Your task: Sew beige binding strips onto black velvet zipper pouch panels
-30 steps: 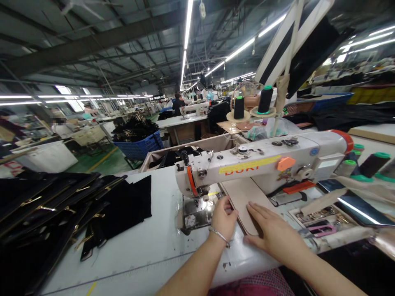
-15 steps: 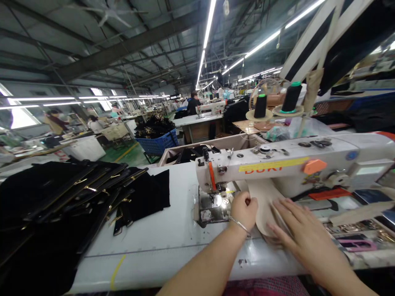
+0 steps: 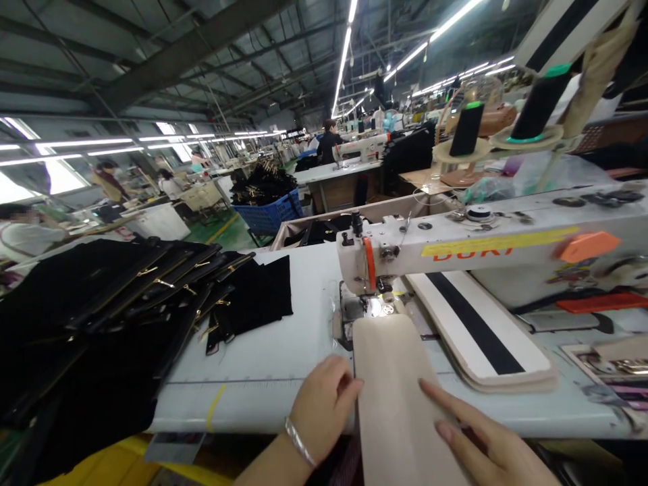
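Note:
A long beige panel [image 3: 392,378] with rounded corners lies just in front of the presser foot and extends over the table's front edge toward me. My left hand [image 3: 327,398], a silver bracelet on its wrist, is closed on the panel's left edge, thumb against the fingers. On the opposite edge, the fingertips of my right hand [image 3: 473,432] hold the panel, some fingers hidden. The white sewing machine [image 3: 466,250] stands behind the panel. Right of the needle area, a stack of white panels with a black stripe [image 3: 476,324] lies partly under the machine arm.
Black fabric pieces with gold zippers [image 3: 167,290] are heaped on the table's left. Black thread cones [image 3: 466,128] stand behind the machine. A blue crate [image 3: 268,209] of black pieces sits beyond. A person [image 3: 329,143] works at another machine further back.
The beige panel has come out from beside the machine arm toward me, and now lies flat between both hands. The striped stack has come into view. My view has shifted.

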The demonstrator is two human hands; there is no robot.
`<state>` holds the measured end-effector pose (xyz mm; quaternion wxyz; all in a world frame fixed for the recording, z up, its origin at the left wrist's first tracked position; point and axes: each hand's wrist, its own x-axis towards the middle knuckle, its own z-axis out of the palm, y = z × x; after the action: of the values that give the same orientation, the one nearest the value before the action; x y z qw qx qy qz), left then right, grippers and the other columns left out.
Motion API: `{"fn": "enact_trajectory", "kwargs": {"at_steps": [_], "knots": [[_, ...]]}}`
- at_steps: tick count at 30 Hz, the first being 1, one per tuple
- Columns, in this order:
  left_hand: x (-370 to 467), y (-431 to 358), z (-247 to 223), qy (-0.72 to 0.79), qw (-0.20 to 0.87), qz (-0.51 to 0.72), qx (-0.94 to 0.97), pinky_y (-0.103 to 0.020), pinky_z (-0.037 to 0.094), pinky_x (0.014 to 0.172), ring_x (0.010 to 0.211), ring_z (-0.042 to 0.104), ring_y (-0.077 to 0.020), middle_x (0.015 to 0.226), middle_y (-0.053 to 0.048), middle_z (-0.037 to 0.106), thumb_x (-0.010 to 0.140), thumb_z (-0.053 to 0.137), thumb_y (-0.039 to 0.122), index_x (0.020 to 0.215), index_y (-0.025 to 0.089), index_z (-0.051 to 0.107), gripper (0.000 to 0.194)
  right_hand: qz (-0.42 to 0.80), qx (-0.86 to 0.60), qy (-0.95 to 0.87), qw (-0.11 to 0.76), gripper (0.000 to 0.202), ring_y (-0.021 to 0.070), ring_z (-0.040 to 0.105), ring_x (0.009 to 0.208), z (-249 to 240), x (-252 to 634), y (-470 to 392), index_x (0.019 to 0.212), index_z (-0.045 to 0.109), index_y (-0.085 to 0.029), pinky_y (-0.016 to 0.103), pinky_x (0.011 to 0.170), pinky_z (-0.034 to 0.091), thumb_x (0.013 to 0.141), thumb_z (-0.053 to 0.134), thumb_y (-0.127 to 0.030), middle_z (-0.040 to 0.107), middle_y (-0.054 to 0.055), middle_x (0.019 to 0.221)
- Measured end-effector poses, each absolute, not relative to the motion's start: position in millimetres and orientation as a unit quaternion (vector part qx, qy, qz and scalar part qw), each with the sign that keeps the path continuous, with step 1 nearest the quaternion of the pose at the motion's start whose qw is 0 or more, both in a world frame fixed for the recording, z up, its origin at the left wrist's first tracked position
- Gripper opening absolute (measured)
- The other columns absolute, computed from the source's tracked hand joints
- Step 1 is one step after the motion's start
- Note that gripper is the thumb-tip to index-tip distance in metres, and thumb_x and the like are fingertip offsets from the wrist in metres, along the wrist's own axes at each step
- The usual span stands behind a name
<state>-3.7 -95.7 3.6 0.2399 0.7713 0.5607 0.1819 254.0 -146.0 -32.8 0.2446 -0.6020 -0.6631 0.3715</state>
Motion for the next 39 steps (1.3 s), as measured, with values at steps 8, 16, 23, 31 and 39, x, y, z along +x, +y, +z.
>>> {"fn": "enact_trajectory", "kwargs": {"at_steps": [8,16,23,31,39], "knots": [[4,-13,-19,0.398,0.096,0.127,0.903,-0.055,0.027,0.113,0.137,0.034,-0.0291,0.145,-0.012,0.041,0.089,0.058,0.028,0.133,0.022,0.05,0.045,0.405,-0.594,-0.653,0.239,0.055,0.0174,0.044,0.128,-40,233,-99,0.136,0.049,-0.022,0.038,0.113,0.024,0.091,0.033,-0.05,0.05,0.001,0.136],[2,-17,-12,0.394,0.097,0.138,0.903,-0.055,0.027,0.114,0.133,0.039,-0.0277,0.14,-0.01,0.047,0.09,0.056,0.029,0.131,0.023,0.052,0.042,0.415,-0.59,-0.653,0.232,0.052,0.0193,0.041,0.13,-40,238,-103,0.136,0.049,-0.025,0.04,0.112,0.024,0.092,0.035,-0.049,0.048,0.0,0.137],[1,-16,-14,0.403,0.112,0.141,0.897,-0.056,0.022,0.115,0.135,0.037,-0.0281,0.142,-0.01,0.044,0.09,0.055,0.032,0.13,0.022,0.052,0.041,0.391,-0.582,-0.667,0.253,0.046,0.0229,0.049,0.122,-31,238,-101,0.13,0.056,-0.024,0.038,0.104,0.035,0.09,0.043,-0.045,0.053,0.002,0.131],[6,-9,-17,0.409,0.113,0.134,0.895,-0.059,0.019,0.114,0.138,0.03,-0.032,0.145,-0.013,0.039,0.088,0.056,0.039,0.136,0.021,0.045,0.052,0.389,-0.574,-0.674,0.255,0.047,0.0257,0.051,0.119,-28,241,-111,0.129,0.056,-0.027,0.04,0.101,0.04,0.088,0.048,-0.047,0.054,0.002,0.128],[5,2,-23,0.404,0.107,0.135,0.899,-0.055,0.023,0.115,0.136,0.034,-0.0292,0.142,-0.013,0.042,0.091,0.053,0.028,0.133,0.021,0.049,0.042,0.394,-0.589,-0.657,0.256,0.048,0.0227,0.049,0.123,-38,239,-98,0.132,0.054,-0.029,0.04,0.104,0.036,0.09,0.041,-0.05,0.052,0.0,0.132]]}}
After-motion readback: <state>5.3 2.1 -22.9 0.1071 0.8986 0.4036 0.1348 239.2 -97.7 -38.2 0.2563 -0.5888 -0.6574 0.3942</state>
